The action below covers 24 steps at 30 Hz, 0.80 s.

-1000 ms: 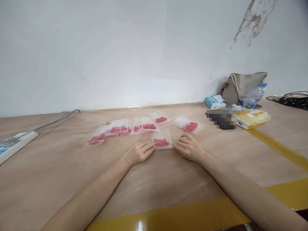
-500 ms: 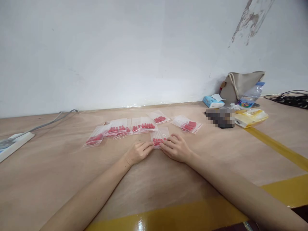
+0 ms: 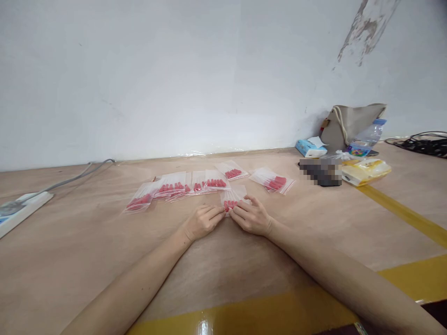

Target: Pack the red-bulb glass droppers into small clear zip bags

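A small clear bag of red-tipped sticks [image 3: 233, 197] lies on the wooden table [image 3: 70, 251] in front of me. My left hand [image 3: 201, 222] rests at its left edge, fingers together and pressing on the bag's near corner. My right hand [image 3: 252, 216] lies over the bag's near right part, fingers laid across it and nearly meeting the left fingertips. Behind it, a row of several like bags [image 3: 178, 186] runs to the left, and two more bags [image 3: 272, 180] lie to the right.
A white power strip [image 3: 21, 209] with a grey cable sits at the far left. At the back right are a tissue pack [image 3: 310, 148], a grey drawstring bag [image 3: 349, 123], a plastic bottle [image 3: 366, 138], a yellow packet [image 3: 366, 170] and black cables [image 3: 422, 143]. Yellow tape [image 3: 401, 211] marks the table.
My right hand has slid left over the near bag, from its right edge until its fingers almost touch the left hand. The left hand has stayed in place.
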### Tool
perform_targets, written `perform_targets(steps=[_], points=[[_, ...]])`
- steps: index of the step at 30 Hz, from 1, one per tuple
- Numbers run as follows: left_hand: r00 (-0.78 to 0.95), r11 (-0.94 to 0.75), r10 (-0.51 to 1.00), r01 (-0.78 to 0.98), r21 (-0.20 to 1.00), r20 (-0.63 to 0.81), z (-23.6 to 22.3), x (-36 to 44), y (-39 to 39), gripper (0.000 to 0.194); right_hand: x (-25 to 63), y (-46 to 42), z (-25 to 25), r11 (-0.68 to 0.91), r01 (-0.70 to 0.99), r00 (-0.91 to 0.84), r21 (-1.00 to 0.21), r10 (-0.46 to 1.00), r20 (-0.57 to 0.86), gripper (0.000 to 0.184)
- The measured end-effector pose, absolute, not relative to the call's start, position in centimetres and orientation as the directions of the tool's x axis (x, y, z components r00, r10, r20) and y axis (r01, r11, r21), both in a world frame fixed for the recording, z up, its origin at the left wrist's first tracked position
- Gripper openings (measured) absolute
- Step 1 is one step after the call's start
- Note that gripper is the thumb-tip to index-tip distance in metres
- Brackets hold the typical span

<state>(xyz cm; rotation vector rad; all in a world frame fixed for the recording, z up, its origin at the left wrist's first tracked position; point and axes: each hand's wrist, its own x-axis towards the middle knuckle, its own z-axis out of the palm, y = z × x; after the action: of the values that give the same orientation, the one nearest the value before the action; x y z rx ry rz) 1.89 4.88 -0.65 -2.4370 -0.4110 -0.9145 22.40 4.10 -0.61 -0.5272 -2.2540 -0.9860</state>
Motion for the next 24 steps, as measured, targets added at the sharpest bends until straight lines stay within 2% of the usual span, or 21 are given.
perform_targets(steps=[8,12,17,20,22,24], points=[[0.697,-0.836,0.136,0.462,-0.296,0.704,-0.6,2.0,4.5,0.015,27.0,3.2,-0.9,0.585,0.619,-0.736,0.524,0.198,0.648,0.017],[0.69,-0.845,0.144,0.459,-0.275,0.71,-0.7,2.0,4.5,0.014,28.0,3.2,-1.4,0.568,0.685,-0.685,0.456,0.29,0.668,0.019],[0.684,-0.853,0.159,0.458,-0.249,0.712,-1.0,2.1,4.8,0.012,26.8,3.5,-0.6,0.637,0.672,-0.711,0.377,0.414,0.568,0.017],[0.71,-0.875,0.153,0.42,-0.239,0.687,-0.7,2.6,4.7,0.008,25.1,3.6,-0.1,0.653,0.71,-0.682,0.264,0.541,0.493,0.035],[0.724,-0.893,0.231,0.423,-0.153,0.65,-0.2,3.2,5.0,0.017,24.1,3.5,-0.1,0.642,0.738,-0.657,0.205,0.616,0.434,0.035],[0.678,-0.846,0.445,0.533,0.025,0.586,0.5,4.0,5.9,0.03,23.8,3.3,-0.4,0.629,0.757,-0.64,0.178,0.657,0.397,0.033]])
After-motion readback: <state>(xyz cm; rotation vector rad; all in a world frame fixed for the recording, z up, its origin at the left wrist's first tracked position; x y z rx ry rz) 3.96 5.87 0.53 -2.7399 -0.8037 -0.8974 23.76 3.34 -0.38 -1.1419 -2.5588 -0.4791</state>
